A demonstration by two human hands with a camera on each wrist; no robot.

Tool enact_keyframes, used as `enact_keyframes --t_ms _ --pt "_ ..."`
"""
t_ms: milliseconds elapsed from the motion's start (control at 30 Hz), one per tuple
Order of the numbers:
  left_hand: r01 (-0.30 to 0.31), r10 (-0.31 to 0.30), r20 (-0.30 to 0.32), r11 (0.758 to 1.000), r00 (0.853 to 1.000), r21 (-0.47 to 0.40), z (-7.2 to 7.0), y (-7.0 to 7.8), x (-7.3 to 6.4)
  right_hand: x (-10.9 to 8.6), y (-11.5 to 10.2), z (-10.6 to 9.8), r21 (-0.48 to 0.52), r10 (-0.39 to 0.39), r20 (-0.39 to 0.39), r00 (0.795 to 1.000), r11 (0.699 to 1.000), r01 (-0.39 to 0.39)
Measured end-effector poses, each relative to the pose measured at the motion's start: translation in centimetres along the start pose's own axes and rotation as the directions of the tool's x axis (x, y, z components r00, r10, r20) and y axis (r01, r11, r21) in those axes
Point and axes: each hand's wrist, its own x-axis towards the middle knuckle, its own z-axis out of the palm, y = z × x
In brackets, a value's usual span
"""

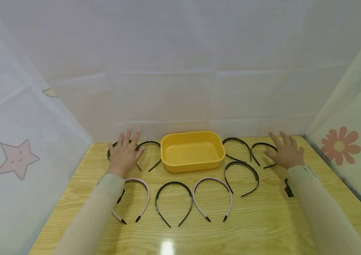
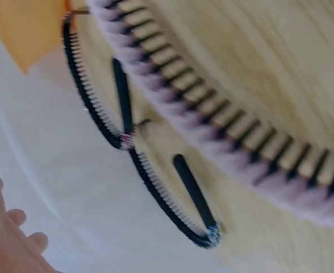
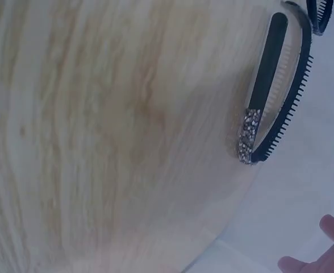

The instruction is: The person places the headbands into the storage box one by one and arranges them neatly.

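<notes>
With fingers spread, my left hand (image 1: 124, 154) overlaps a black toothed headband (image 1: 114, 144) at the back left in the head view. My right hand (image 1: 287, 153), also spread and holding nothing, is beside another black headband (image 1: 263, 143) at the back right, covering part of it. The right wrist view shows glitter on one end of that black headband (image 3: 249, 133). Close to the left wrist camera is a pink headband (image 2: 212, 133) with black teeth; in the head view my left sleeve partly hides this pink headband (image 1: 148, 194). A yellow bin (image 1: 193, 167) stands between the hands.
More black headbands (image 1: 174, 183) and a second pink headband (image 1: 213, 178) lie spread over the wooden table (image 1: 199, 237). White cloth (image 1: 180, 92) hangs behind the table's back edge, and printed cloth panels stand at both sides.
</notes>
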Motion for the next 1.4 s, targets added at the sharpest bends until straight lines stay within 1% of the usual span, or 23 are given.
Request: enact_keyframes --t_ms 100,200,267,367,467,533,633,733,767,867,1000,1133,1300,1400 --pt "-0.021 0.020 -0.018 0.999 1.000 -0.048 -0.3 0.4 -0.2 0.2 0.0 0.3 0.077 0.042 -0.027 0.999 0.996 -0.039" --pt "-0.059 0.055 -0.036 0.994 0.998 -0.097 -0.5 1.3 -0.3 0.3 0.5 0.6 0.185 0.122 -0.026 0.992 0.976 -0.115" --pt "-0.087 0.084 -0.037 0.991 0.996 -0.100 -0.5 2.1 -0.4 0.3 0.8 0.8 0.266 0.188 0.004 0.982 0.947 -0.182" --pt "-0.112 0.111 -0.019 0.990 0.994 -0.085 -0.4 3.2 -0.7 0.2 1.2 1.1 0.369 0.268 0.079 0.960 0.887 -0.277" --pt "-0.130 0.131 0.006 0.988 0.991 -0.079 -0.3 4.2 -1.0 0.1 1.4 1.2 0.430 0.313 0.153 0.937 0.833 -0.349" --pt "-0.145 0.147 0.023 0.986 0.989 -0.078 -0.2 4.8 -1.1 0.0 1.5 1.2 0.433 0.332 0.191 0.924 0.816 -0.383" --pt "-0.145 0.151 0.071 0.986 0.986 -0.079 0.1 5.5 -1.1 -0.3 1.8 1.1 0.407 0.348 0.243 0.906 0.811 -0.420" --pt "-0.128 0.135 0.121 0.990 0.984 -0.064 0.3 6.1 -1.3 -0.3 2.5 1.4 0.377 0.343 0.261 0.902 0.824 -0.422" --pt "-0.125 0.132 0.128 0.990 0.983 -0.062 0.4 6.2 -1.4 -0.2 2.8 1.6 0.376 0.342 0.258 0.903 0.826 -0.420" --pt "-0.139 0.144 0.132 0.989 0.981 -0.049 0.6 6.7 -1.7 0.0 3.4 2.2 0.371 0.338 0.223 0.914 0.838 -0.400" --pt "-0.187 0.190 0.118 0.982 0.975 -0.034 1.1 7.2 -2.0 0.1 3.4 2.1 0.354 0.329 0.192 0.925 0.856 -0.378" --pt "-0.216 0.218 0.117 0.976 0.969 -0.022 1.5 7.8 -2.2 0.0 3.2 1.7 0.350 0.325 0.188 0.927 0.860 -0.372" --pt "-0.203 0.200 0.151 0.979 0.968 0.000 1.6 8.4 -2.3 0.0 3.1 1.4 0.375 0.340 0.194 0.920 0.841 -0.390" --pt "-0.197 0.193 0.168 0.980 0.967 0.012 1.7 8.5 -2.4 0.0 3.3 1.2 0.380 0.334 0.181 0.925 0.844 -0.379"
